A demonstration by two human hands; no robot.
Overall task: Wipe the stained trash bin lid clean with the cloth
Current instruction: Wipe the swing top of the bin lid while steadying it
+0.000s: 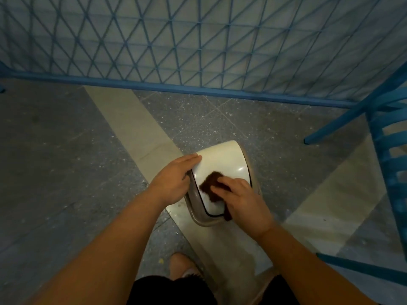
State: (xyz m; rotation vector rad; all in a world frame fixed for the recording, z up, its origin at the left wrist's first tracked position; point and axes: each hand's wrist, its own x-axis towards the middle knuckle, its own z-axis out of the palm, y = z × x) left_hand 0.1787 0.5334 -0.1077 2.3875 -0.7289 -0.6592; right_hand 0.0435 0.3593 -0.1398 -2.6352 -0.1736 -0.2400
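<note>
The trash bin lid (222, 159) stands on the floor (66, 150) directly under both hands, and its long axis runs from the person outward, away from the body and a little to the right. The right hand (240, 199) lies on the near half of the lid and presses the dark brown cloth (211, 183) flat against the white surface; the fingers are spread over the cloth more than curled round it, though the far edge of the grip is hidden. The left hand (174, 179) rests on the left edge of the lid with straight fingers that point along this edge, and the thumb seems to reach to the rim, so it steadies the bin and does not grasp it. The far half of the lid, beyond the cloth, is uncovered and looks pale; I cannot tell if stains are left there. In my judgement the coming stroke must go forward along the long axis, and the right hand, which already has the cloth, is the nearer one for it.
</note>
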